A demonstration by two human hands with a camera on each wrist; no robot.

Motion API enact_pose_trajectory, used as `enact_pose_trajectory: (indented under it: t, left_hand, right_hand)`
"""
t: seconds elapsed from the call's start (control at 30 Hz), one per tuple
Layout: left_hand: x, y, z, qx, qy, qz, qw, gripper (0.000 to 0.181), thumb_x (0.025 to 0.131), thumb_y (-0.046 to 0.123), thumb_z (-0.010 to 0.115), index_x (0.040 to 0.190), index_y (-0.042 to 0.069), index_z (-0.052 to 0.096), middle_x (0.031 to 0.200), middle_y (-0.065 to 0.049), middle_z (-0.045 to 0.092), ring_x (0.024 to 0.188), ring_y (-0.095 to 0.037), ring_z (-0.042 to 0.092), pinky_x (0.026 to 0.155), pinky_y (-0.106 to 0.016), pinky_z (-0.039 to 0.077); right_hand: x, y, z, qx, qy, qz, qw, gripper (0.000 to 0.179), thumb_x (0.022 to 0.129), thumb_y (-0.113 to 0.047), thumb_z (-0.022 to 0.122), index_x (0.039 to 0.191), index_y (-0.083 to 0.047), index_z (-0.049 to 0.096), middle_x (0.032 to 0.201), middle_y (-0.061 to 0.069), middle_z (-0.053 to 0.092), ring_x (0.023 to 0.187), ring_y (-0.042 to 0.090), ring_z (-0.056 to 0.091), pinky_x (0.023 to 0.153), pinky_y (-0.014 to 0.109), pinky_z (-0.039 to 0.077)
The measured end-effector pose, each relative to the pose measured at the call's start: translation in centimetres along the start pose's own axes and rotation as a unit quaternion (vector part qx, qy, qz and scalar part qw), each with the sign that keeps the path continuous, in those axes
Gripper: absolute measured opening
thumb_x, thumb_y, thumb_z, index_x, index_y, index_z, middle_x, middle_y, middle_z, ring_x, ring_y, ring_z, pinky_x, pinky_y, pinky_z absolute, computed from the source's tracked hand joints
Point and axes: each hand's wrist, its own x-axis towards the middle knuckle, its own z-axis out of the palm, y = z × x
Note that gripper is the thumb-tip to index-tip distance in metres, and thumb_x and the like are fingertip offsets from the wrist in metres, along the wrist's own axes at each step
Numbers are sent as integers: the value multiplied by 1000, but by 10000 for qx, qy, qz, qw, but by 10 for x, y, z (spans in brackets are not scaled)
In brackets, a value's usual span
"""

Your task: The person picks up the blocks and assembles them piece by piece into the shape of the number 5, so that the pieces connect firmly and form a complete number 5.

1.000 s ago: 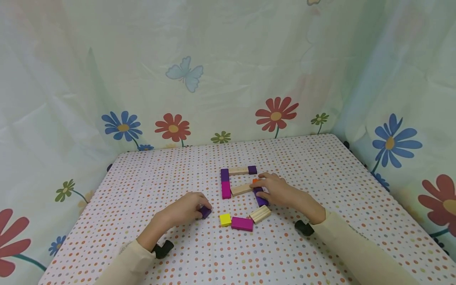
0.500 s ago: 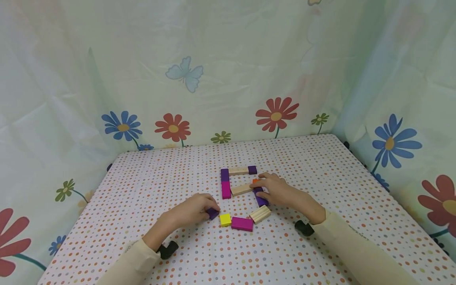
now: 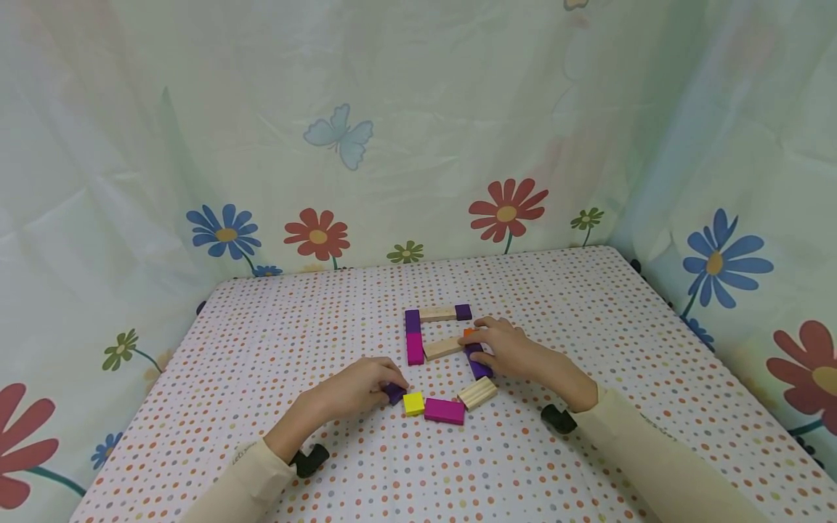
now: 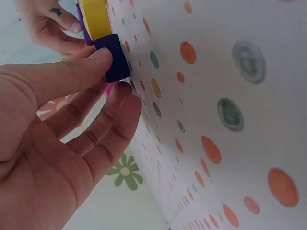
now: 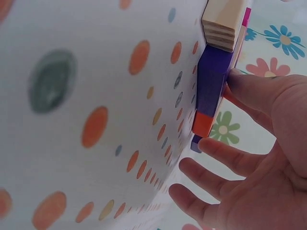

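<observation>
My left hand [image 3: 360, 386] pinches a small dark purple block [image 3: 394, 394] between thumb and fingers, at the left end of a yellow block [image 3: 413, 404]. In the left wrist view that purple block [image 4: 115, 62] sits by the yellow one, the thumb on its face. My right hand [image 3: 513, 352] rests with its thumb against a longer purple block [image 5: 212, 81] and a finger at the orange block [image 5: 203, 123] beyond it. Its other fingers are spread and loose. Part of the orange block is hidden by the hand in the head view.
A magenta block [image 3: 445, 412] and a plain wooden block [image 3: 479, 393] continue right from the yellow one. Farther back lie wooden blocks [image 3: 442, 349], another magenta block [image 3: 415, 349] and purple blocks [image 3: 412, 320]. They lie on a dotted cloth [image 3: 294, 312] before a flowered curtain [image 3: 405, 131].
My left hand has slid to the right with the small purple block, bringing it up to the left end of the yellow block. The right hand stays in place.
</observation>
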Motion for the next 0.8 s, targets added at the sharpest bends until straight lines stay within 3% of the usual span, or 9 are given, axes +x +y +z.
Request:
enact_pose_trajectory:
  t: [0.4, 0.5, 0.63, 0.8]
  left_hand:
    - [-1, -2, -1, -14, -26, 3, 10000, 36, 98, 1, 72, 131, 15, 75, 136, -3, 69, 114, -17, 67, 89, -28, 59]
    - [-3, -2, -4, -20, 125, -125, 9998, 33, 101, 12, 72, 134, 15, 73, 139, -4, 67, 111, -17, 67, 91, -33, 60]
    - [-6, -2, -8, -7, 450, -341, 9984, 34, 108, 31, 63, 136, 14, 72, 141, -4, 66, 112, -17, 68, 94, -38, 61]
    - [-7, -4, -12, 93, 817, -450, 9956, 38, 111, 35, 55, 136, 12, 71, 141, -7, 66, 111, -19, 67, 95, -42, 60]
  right_hand:
    - [-2, -1, -1, -33, 23, -31, 10000, 36, 104, -23, 69, 139, -20, 71, 155, 28, 51, 139, 56, 52, 105, 79, 45]
    - [-2, -2, -2, -69, 28, -21, 10000, 36, 103, -24, 70, 140, -20, 71, 156, 28, 51, 139, 57, 51, 106, 81, 44]
    - [-3, -2, -2, -32, 28, 31, 10000, 36, 105, -28, 68, 140, -21, 70, 157, 27, 49, 141, 58, 48, 108, 83, 40]
    - [-3, -4, -3, -25, 148, 6, 9999, 33, 108, -32, 61, 137, -21, 73, 161, 27, 46, 147, 58, 42, 113, 84, 33]
